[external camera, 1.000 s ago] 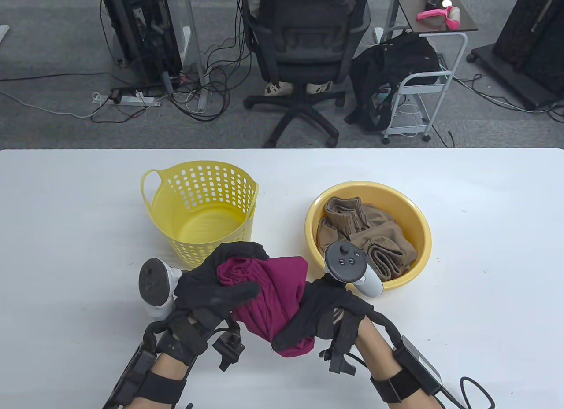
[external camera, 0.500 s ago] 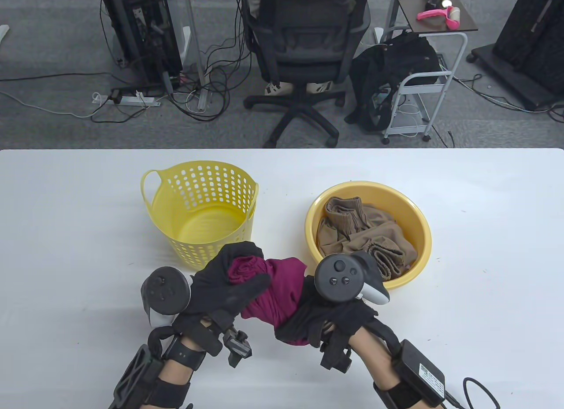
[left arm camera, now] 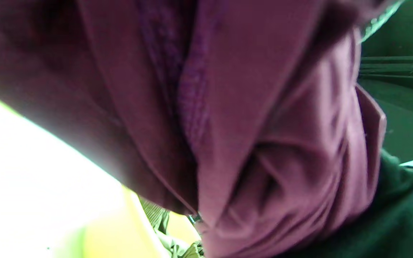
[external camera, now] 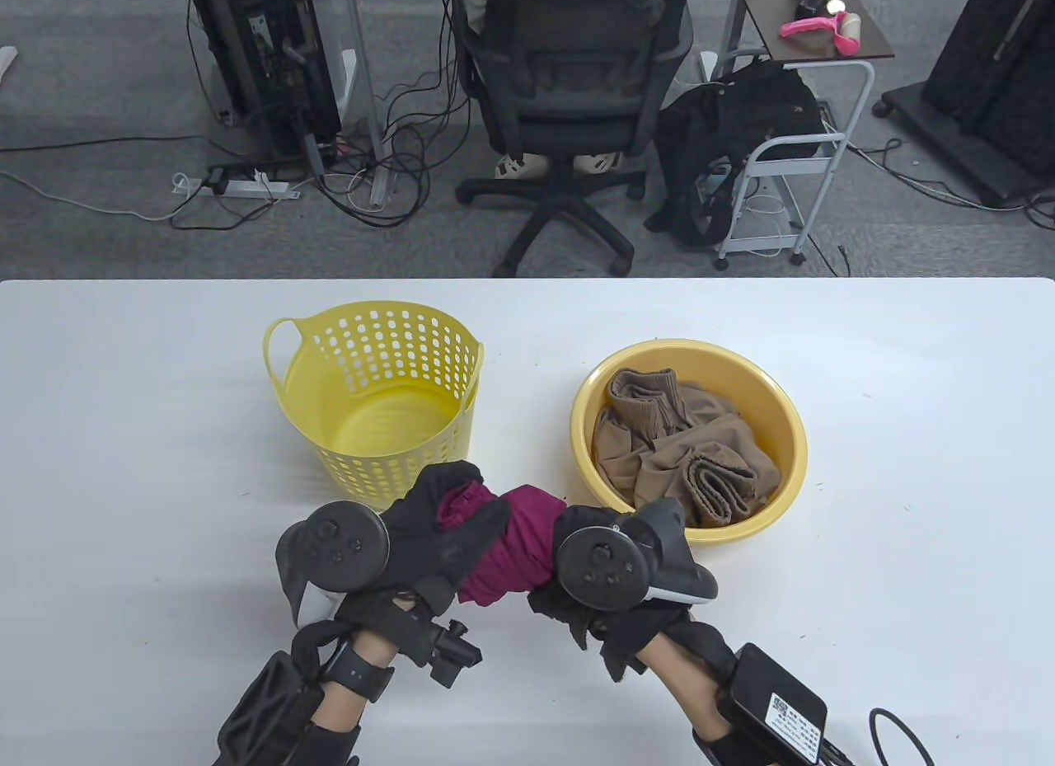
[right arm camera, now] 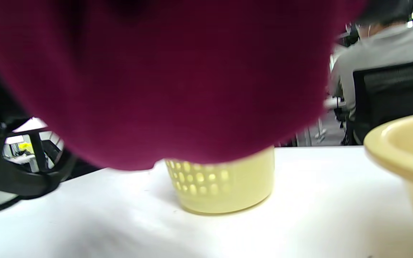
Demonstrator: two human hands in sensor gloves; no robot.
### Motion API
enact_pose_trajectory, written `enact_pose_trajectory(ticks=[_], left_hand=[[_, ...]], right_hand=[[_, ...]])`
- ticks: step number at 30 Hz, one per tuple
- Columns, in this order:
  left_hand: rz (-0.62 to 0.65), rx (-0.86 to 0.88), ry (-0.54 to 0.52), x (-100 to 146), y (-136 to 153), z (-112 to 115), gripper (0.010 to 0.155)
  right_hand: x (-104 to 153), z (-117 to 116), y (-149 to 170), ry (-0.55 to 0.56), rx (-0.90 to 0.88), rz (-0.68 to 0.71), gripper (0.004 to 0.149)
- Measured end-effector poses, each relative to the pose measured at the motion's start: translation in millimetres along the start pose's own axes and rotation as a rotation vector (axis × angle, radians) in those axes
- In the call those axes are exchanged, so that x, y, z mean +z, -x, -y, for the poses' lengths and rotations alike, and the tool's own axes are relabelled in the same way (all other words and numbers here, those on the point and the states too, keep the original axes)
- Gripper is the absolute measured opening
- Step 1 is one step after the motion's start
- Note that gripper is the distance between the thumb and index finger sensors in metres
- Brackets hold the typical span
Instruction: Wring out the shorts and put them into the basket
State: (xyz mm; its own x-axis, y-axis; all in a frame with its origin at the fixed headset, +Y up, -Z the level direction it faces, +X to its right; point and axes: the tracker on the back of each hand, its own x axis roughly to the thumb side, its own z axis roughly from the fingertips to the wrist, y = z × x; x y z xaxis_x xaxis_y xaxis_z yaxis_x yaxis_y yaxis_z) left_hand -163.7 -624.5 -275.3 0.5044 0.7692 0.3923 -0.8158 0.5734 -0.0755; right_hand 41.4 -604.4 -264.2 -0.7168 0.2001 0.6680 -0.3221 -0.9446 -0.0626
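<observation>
Magenta shorts (external camera: 515, 547) are bunched into a thick twisted roll above the table's front middle. My left hand (external camera: 445, 523) grips the roll's left end, fingers and thumb wrapped round it. My right hand (external camera: 577, 609) grips the right end, mostly hidden under its tracker (external camera: 614, 560). The magenta cloth (left arm camera: 228, 125) fills the left wrist view and the upper part of the right wrist view (right arm camera: 163, 79). The yellow perforated basket (external camera: 375, 399) stands empty just behind my left hand; the basket (right arm camera: 224, 186) also shows beneath the cloth in the right wrist view.
A yellow basin (external camera: 688, 436) holding brown shorts (external camera: 684, 453) sits right of the basket, close behind my right hand. An office chair (external camera: 569, 115), a trolley (external camera: 791, 164) and cables stand on the floor beyond the table's far edge (external camera: 527, 281).
Both hands have turned in opposite ways and drawn closer, twisting the magenta shorts into a tighter, shorter roll. Both trackers have rolled to face the camera. The basket and basin have not moved.
</observation>
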Motion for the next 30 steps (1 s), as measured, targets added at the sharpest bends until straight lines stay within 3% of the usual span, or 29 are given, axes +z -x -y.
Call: enact_pose_trajectory(ticks=[10,18,30], left_hand=[[-0.106,-0.074,0.02,-1.7,4.0,0.8,0.05],[-0.2,-0.011,0.067,-5.6,10.1,-0.6,0.047],[-0.281,0.051,0.109,-6.8,17.8,-1.6,0.048]], right_hand=[[1.1,-7.9,-16.0,0.129,0.26,0.067,0.078],[1.8,-9.1,-29.8,0.243,0.467,0.146,0.073],[0.1,-10.8,-39.1,0.276,0.58,0.187,0.072]])
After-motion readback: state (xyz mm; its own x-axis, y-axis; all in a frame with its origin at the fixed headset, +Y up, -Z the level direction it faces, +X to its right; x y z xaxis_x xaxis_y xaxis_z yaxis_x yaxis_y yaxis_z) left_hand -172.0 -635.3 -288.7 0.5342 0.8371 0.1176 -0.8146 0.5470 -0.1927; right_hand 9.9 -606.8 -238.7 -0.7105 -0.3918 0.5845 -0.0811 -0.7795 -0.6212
